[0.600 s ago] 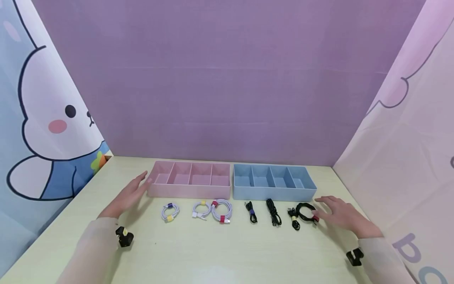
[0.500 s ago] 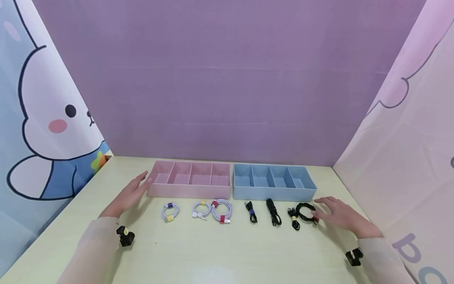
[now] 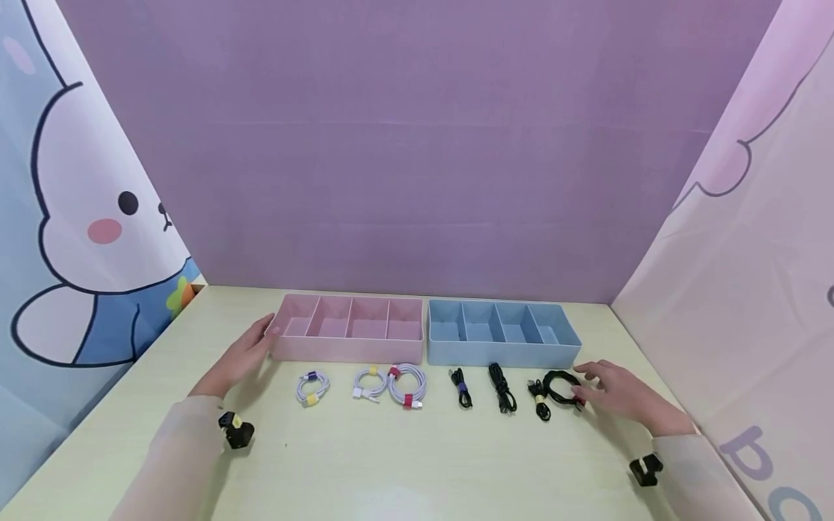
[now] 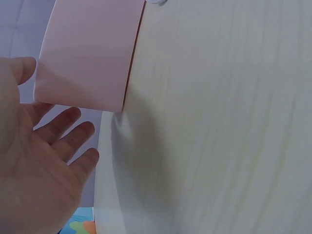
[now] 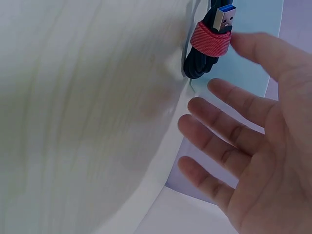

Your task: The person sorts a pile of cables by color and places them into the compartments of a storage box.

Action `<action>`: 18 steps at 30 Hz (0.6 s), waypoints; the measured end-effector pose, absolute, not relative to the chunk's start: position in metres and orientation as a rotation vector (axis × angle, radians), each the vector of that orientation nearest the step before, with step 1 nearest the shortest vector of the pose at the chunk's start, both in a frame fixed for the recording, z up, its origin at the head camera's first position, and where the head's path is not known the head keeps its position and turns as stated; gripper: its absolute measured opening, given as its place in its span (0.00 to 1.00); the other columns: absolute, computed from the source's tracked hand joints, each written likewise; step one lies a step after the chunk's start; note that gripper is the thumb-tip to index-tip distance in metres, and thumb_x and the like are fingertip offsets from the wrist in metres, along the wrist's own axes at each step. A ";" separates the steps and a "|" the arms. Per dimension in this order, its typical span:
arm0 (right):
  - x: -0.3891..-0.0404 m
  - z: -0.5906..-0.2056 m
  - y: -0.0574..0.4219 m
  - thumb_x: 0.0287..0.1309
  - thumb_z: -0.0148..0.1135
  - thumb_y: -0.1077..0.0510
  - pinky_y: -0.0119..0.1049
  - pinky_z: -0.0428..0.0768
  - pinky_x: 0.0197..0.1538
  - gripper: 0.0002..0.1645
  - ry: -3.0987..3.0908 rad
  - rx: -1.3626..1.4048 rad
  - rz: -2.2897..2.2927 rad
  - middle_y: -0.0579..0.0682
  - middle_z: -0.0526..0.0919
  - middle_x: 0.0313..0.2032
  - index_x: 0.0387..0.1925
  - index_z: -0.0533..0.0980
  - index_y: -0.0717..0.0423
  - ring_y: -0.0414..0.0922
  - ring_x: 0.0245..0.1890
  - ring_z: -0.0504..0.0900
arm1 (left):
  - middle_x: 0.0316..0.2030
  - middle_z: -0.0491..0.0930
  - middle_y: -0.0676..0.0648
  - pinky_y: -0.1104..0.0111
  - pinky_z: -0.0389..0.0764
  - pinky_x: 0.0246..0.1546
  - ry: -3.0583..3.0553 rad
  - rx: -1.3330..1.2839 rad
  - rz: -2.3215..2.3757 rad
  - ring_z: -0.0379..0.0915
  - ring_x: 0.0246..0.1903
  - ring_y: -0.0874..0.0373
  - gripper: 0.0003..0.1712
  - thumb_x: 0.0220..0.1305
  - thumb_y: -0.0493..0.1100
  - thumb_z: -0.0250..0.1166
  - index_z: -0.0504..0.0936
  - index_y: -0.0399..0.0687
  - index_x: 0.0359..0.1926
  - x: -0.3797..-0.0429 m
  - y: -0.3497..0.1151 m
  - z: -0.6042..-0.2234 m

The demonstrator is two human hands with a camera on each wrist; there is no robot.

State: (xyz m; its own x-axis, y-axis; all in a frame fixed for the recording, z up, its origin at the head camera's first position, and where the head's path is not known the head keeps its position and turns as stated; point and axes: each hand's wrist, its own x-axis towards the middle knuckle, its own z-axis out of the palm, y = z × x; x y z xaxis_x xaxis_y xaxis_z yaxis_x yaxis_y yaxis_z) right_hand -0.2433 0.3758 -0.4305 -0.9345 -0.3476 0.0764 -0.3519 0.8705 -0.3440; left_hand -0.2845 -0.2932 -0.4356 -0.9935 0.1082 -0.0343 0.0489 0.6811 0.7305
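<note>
My left hand (image 3: 242,358) is at the left end of a pink four-slot organizer box (image 3: 345,350), its thumb by the front corner; whether it touches is unclear. The left wrist view shows its fingers spread loosely beside the box's end wall (image 4: 90,58). My right hand (image 3: 615,391) hovers by a coiled black USB cable (image 3: 563,402) with a red strap. In the right wrist view, the thumb reaches the red strap (image 5: 210,43) and the other fingers are apart from it, loosely extended. Left of that coil lies a black cable with a yellow strap (image 3: 542,409).
A blue divided box (image 3: 504,354) stands right of the pink one. Before it lie a black cable with a blue strap (image 3: 462,391) and a longer black bundle (image 3: 502,391). Several white coiled cables (image 3: 423,387) lie before the pink box. Printed cloth (image 3: 749,289) hangs at the sides.
My left hand has shifted slightly right, closer to the pink box. My right hand has drifted a little left toward the red-strapped cable. The boxes and cables stay in place.
</note>
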 end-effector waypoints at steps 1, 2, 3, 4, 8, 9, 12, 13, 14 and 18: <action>-0.244 -0.430 0.376 0.65 0.65 0.48 0.49 0.83 0.41 0.28 -3.024 0.568 0.570 0.59 0.82 0.45 0.56 0.77 0.66 0.49 0.37 0.83 | 0.75 0.42 0.25 0.31 0.45 0.67 2.806 0.125 1.218 0.37 0.72 0.25 0.48 0.78 0.67 0.36 0.38 0.34 0.78 -0.285 -0.293 -0.436; -0.244 -0.430 0.375 0.65 0.66 0.49 0.47 0.82 0.40 0.27 -3.021 0.569 0.579 0.57 0.82 0.43 0.55 0.78 0.67 0.47 0.36 0.82 | 0.75 0.41 0.26 0.31 0.45 0.67 2.801 0.119 1.217 0.37 0.72 0.25 0.48 0.77 0.67 0.36 0.38 0.35 0.78 -0.286 -0.292 -0.436; -0.245 -0.429 0.375 0.64 0.66 0.50 0.45 0.82 0.39 0.26 -3.017 0.574 0.582 0.55 0.83 0.42 0.54 0.78 0.67 0.46 0.35 0.82 | 0.75 0.41 0.26 0.30 0.45 0.66 2.793 0.109 1.213 0.36 0.72 0.25 0.49 0.77 0.68 0.36 0.37 0.36 0.79 -0.286 -0.292 -0.435; -0.245 -0.428 0.374 0.64 0.66 0.51 0.44 0.82 0.38 0.26 -3.019 0.581 0.593 0.53 0.83 0.40 0.54 0.78 0.68 0.44 0.34 0.81 | 0.75 0.40 0.26 0.29 0.45 0.66 2.787 0.099 1.207 0.36 0.72 0.25 0.49 0.77 0.69 0.35 0.37 0.37 0.79 -0.286 -0.291 -0.435; -0.245 -0.427 0.370 0.66 0.65 0.53 0.39 0.79 0.35 0.23 -3.039 0.592 0.672 0.44 0.82 0.31 0.52 0.79 0.68 0.39 0.30 0.79 | 0.76 0.37 0.27 0.27 0.44 0.64 2.740 0.043 1.208 0.34 0.72 0.24 0.50 0.75 0.71 0.33 0.34 0.41 0.79 -0.285 -0.291 -0.435; -0.245 -0.427 0.370 0.66 0.65 0.54 0.38 0.79 0.34 0.22 -3.045 0.594 0.692 0.42 0.82 0.30 0.52 0.79 0.69 0.38 0.29 0.78 | 0.76 0.36 0.28 0.27 0.44 0.64 2.726 0.028 1.211 0.33 0.72 0.24 0.50 0.74 0.72 0.32 0.33 0.43 0.80 -0.285 -0.290 -0.435; -0.245 -0.428 0.369 0.67 0.64 0.54 0.40 0.78 0.35 0.21 -3.067 0.573 0.718 0.42 0.81 0.29 0.52 0.78 0.69 0.39 0.29 0.78 | 0.76 0.34 0.29 0.27 0.41 0.64 2.701 0.012 1.232 0.31 0.72 0.24 0.49 0.74 0.72 0.31 0.32 0.45 0.80 -0.285 -0.290 -0.435; -0.246 -0.428 0.369 0.66 0.64 0.55 0.41 0.79 0.36 0.21 -3.074 0.556 0.719 0.42 0.82 0.29 0.52 0.78 0.69 0.39 0.30 0.78 | 0.76 0.34 0.29 0.27 0.41 0.64 2.701 0.016 1.234 0.31 0.72 0.24 0.49 0.75 0.71 0.30 0.32 0.45 0.80 -0.285 -0.290 -0.435; -0.246 -0.427 0.369 0.66 0.64 0.55 0.42 0.79 0.37 0.21 -3.082 0.535 0.720 0.43 0.82 0.29 0.52 0.78 0.69 0.40 0.30 0.79 | 0.76 0.34 0.28 0.27 0.41 0.64 2.704 0.025 1.235 0.31 0.72 0.24 0.48 0.75 0.70 0.30 0.32 0.44 0.80 -0.285 -0.290 -0.435; -0.249 -0.426 0.368 0.66 0.64 0.55 0.45 0.79 0.39 0.21 -3.118 0.438 0.711 0.45 0.83 0.30 0.52 0.78 0.69 0.43 0.33 0.80 | 0.75 0.36 0.26 0.27 0.41 0.65 2.728 0.065 1.232 0.32 0.71 0.23 0.46 0.78 0.67 0.31 0.33 0.42 0.79 -0.284 -0.290 -0.434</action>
State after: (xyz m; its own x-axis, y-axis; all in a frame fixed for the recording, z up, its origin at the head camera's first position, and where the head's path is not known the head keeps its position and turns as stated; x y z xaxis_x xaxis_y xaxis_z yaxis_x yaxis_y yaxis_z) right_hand -0.2491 0.3680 -0.4263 -0.9595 -0.2808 -0.0240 -0.2427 0.8664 -0.4365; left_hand -0.2838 -0.2903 -0.4343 -0.9881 0.1000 -0.1165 -0.0213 0.6623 0.7489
